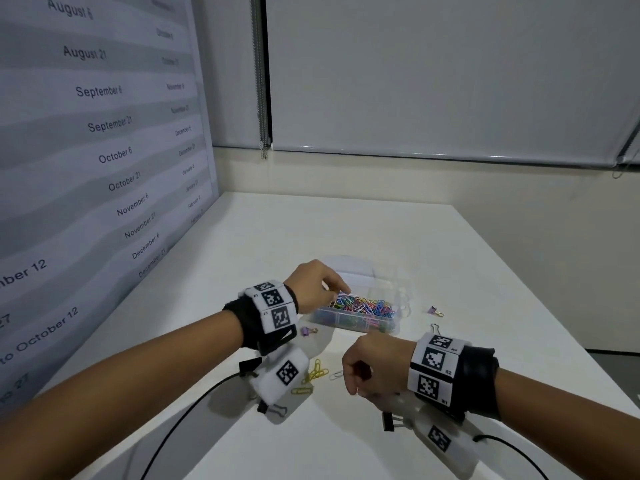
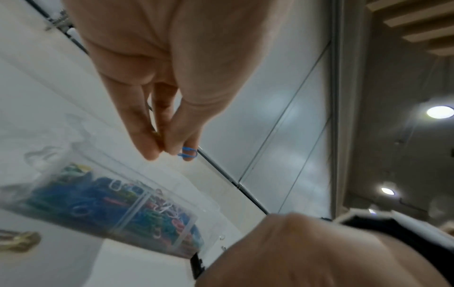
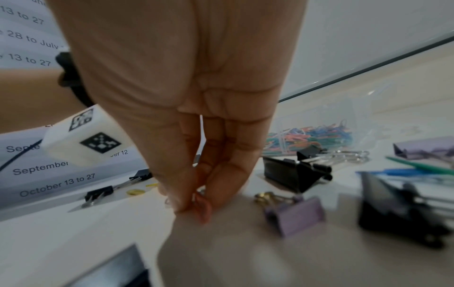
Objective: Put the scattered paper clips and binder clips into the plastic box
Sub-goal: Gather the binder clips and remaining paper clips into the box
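Note:
A clear plastic box (image 1: pixel 360 322) holding several coloured paper clips stands mid-table, its lid folded back. My left hand (image 1: pixel 341 293) hovers over the box's left end and pinches a blue paper clip (image 2: pixel 188 152) between thumb and fingertips (image 2: pixel 150 151). My right hand (image 1: pixel 346 379) is nearer the front, fingers pointing down onto the table and pinched together (image 3: pixel 194 208) at a pale paper clip (image 1: pixel 336 375). Yellow paper clips (image 1: pixel 313 374) lie between the two wrists. Purple binder clips sit left (image 1: pixel 308 330) and right (image 1: pixel 434 310) of the box.
Black binder clips lie under the left wrist (image 1: pixel 273 408) and by the right wrist (image 1: pixel 391 420); more stand close to the right hand (image 3: pixel 294 172). A calendar poster wall (image 1: pixel 104 150) borders the table's left side. Camera cables trail off the front edge.

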Available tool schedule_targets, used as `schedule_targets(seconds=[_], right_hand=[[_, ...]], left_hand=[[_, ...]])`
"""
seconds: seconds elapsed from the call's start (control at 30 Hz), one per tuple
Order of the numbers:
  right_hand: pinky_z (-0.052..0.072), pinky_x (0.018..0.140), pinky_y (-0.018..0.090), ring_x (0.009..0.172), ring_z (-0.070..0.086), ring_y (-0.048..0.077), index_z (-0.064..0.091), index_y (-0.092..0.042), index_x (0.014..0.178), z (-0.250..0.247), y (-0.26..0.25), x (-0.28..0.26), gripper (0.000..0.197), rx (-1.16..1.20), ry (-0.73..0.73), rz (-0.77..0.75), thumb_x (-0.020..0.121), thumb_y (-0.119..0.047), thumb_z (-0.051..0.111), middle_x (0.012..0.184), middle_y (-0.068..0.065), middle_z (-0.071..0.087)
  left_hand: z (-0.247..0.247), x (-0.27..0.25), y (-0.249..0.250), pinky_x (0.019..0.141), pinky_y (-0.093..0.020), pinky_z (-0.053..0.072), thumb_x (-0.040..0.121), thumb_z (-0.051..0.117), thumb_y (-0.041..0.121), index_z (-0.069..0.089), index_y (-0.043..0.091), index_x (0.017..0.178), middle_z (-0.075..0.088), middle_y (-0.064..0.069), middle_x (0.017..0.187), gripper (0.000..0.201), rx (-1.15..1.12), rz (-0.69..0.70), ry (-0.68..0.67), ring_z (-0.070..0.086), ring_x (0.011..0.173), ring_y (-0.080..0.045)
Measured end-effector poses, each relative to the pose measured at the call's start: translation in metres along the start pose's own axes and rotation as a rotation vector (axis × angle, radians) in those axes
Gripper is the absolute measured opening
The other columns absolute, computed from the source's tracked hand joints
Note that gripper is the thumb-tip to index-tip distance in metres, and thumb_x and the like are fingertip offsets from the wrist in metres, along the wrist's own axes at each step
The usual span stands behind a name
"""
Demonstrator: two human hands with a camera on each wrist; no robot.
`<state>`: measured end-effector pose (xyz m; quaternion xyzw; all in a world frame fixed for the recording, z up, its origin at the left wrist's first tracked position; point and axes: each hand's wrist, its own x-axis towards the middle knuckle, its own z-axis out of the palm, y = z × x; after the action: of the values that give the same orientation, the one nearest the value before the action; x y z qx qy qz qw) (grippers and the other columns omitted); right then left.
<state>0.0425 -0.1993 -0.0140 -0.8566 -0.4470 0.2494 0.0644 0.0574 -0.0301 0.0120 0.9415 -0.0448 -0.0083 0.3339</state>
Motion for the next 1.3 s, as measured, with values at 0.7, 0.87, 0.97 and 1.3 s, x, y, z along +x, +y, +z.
schedule_targets(seconds=[0.7,0.87,0.97,1.3], right_hand=[[0.054,0.08,0.031,0.076,0.062,0.016,0.068,-0.012,0.083,-0.067,0.045,0.015,0.008,0.106,0.648,0.105,0.079,-0.006,0.066,0.081,-0.003,0.062],[0.043,0.068,0.016,0.076,0.055,0.014,0.067,-0.014,0.096,-0.046,0.027,0.01,0.016,-0.039,0.42,0.002,0.08,-0.013,0.064,0.092,-0.001,0.061],[0.039,0.061,0.011,0.073,0.054,0.011,0.069,-0.016,0.094,-0.03,0.017,0.008,0.02,-0.099,0.228,-0.052,0.077,-0.007,0.063,0.089,-0.004,0.062],[0.049,0.076,0.026,0.078,0.055,0.009,0.07,-0.018,0.095,-0.018,0.012,0.013,0.026,-0.138,0.002,-0.034,0.073,-0.006,0.067,0.093,0.001,0.069]], left_hand=[[0.003,-0.062,-0.026,0.067,-0.014,0.04,0.062,0.083,0.043,0.053,0.027,0.118,0.05,0.011,0.098,0.065,0.35,-0.041,-0.446,0.048,0.077,-0.003],[0.017,-0.069,-0.029,0.074,-0.023,0.045,0.067,0.079,0.038,0.045,0.027,0.121,0.049,0.011,0.098,0.064,0.38,-0.085,-0.434,0.048,0.082,-0.008],[0.021,-0.068,-0.031,0.074,-0.022,0.046,0.07,0.076,0.037,0.047,0.027,0.12,0.051,0.015,0.093,0.059,0.332,-0.082,-0.381,0.051,0.082,-0.006],[0.022,-0.057,-0.031,0.066,-0.012,0.04,0.078,0.07,0.019,0.061,0.022,0.108,0.059,0.009,0.084,0.031,0.204,-0.028,-0.377,0.051,0.068,0.0]])
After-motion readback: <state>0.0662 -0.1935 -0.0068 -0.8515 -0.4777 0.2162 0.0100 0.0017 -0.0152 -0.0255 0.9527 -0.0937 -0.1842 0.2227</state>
